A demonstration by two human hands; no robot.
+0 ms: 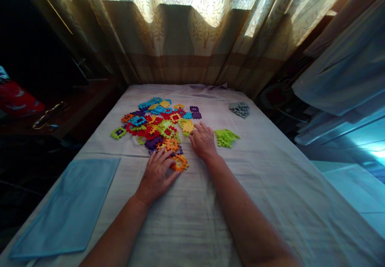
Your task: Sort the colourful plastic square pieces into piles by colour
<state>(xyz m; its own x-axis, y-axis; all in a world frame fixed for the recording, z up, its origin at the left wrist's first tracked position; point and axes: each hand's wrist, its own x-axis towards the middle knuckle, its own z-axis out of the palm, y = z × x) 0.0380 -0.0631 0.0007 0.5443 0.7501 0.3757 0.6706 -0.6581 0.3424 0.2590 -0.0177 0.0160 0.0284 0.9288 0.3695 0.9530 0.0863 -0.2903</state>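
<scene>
Orange piece (183,166) by the left hand (154,173), bright heap (167,128) just past its fingers

The left thumb and pointing finger are wide apart around the near side of the orange piece. The right hand (204,142) has its fingers a bit bent, right beside a yellow piece (188,126); I cannot tell if they hold anything. A green pile (225,138) is just right of those fingers, a gray pile (240,109) is farther past them, and a blue cloth (70,207) is left of the left fingers
</scene>
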